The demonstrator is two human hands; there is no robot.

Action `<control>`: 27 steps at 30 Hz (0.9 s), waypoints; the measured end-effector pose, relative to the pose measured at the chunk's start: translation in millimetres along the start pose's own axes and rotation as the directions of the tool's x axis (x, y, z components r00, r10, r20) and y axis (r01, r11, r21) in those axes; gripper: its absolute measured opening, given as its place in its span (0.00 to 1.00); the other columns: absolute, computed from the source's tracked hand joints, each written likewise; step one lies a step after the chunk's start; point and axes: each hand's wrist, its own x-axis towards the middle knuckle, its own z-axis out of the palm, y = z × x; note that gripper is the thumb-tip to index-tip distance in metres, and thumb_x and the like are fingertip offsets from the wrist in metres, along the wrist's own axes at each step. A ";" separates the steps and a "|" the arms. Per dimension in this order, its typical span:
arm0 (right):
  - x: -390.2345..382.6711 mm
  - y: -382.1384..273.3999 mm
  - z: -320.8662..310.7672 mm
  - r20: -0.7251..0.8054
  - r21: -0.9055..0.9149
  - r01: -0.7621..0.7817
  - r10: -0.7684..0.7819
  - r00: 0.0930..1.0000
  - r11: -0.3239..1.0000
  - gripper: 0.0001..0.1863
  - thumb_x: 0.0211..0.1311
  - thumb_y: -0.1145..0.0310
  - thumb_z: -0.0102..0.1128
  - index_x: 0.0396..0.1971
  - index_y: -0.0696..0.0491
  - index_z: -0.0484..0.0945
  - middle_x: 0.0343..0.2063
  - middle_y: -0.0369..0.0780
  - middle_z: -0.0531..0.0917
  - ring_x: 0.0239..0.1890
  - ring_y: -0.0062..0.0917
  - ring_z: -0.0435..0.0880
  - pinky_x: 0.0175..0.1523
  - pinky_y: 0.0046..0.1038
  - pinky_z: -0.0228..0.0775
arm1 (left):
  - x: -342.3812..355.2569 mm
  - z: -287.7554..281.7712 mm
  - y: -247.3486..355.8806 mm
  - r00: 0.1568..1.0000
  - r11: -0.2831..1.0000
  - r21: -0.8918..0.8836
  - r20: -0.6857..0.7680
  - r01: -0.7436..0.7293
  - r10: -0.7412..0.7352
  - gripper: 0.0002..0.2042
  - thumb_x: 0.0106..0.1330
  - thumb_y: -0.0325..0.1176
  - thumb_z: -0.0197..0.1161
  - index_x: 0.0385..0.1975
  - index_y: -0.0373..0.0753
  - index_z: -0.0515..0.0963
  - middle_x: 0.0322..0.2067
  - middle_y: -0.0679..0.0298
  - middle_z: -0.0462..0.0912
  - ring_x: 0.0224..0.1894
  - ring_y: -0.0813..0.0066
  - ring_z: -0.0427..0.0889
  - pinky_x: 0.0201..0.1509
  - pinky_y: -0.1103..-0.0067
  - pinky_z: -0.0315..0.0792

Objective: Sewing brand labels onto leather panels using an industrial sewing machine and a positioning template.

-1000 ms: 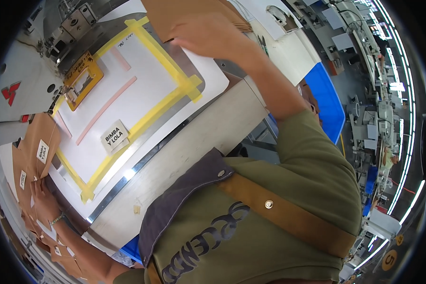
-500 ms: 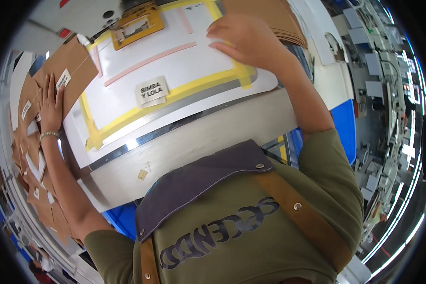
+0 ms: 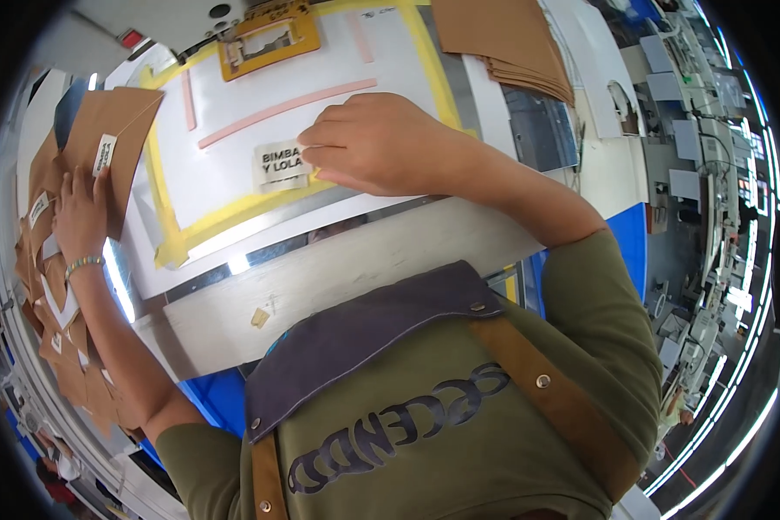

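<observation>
A small stack of white fabric labels with black lettering (image 3: 277, 173) lies on a white board (image 3: 208, 186) edged with yellow tape. Thumb and fingers of my right hand (image 3: 381, 143) are closed together at the labels' right edge, touching it. On the left, my left hand (image 3: 81, 212) lies with outstretched fingers on a brown flat piece (image 3: 134, 117) that bears a white label (image 3: 105, 154). Beneath it and toward me spreads a pile of similar brown pieces (image 3: 74, 381), some labelled.
Behind the board stands a machine with a yellow metal frame (image 3: 308, 30). Pink strips (image 3: 286, 113) are fixed on the board. A stack of brown sheets (image 3: 503, 39) sits at the far right. A pale table edge (image 3: 390, 251) runs before me, with blue bins (image 3: 628, 243) beside it.
My right hand has come from the board's far right, leftward and toward me, to the labels. My left hand has slid slightly toward me with the brown piece.
</observation>
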 end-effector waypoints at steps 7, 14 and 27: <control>-39.8 66.1 -58.4 -0.121 -0.286 -0.380 0.360 0.925 0.880 0.07 0.66 0.67 0.68 0.41 0.50 0.88 0.41 0.36 0.90 0.44 0.34 0.89 0.45 0.37 0.83 | -21.2 -21.2 -3.4 0.738 0.938 0.207 -0.579 -0.276 0.345 0.24 0.81 0.48 0.60 0.70 0.45 0.79 0.73 0.58 0.77 0.74 0.53 0.77 0.73 0.61 0.75; -95.1 115.7 -48.6 -0.189 -0.406 -0.528 0.497 0.847 0.746 0.08 0.65 0.72 0.69 0.43 0.52 0.89 0.43 0.39 0.90 0.44 0.37 0.89 0.47 0.37 0.82 | -74.9 -78.6 110.6 0.775 0.793 -0.261 -0.512 -0.551 0.371 0.19 0.77 0.38 0.67 0.63 0.41 0.83 0.68 0.54 0.81 0.71 0.51 0.79 0.73 0.58 0.74; 38.1 57.8 9.3 -0.051 -0.319 0.152 -0.177 0.983 0.936 0.10 0.60 0.70 0.67 0.42 0.51 0.85 0.42 0.30 0.85 0.49 0.22 0.84 0.52 0.28 0.78 | -144.4 -82.6 177.6 0.386 0.231 -0.341 -0.513 -0.911 0.767 0.25 0.63 0.35 0.74 0.59 0.33 0.82 0.68 0.55 0.81 0.73 0.49 0.76 0.70 0.60 0.74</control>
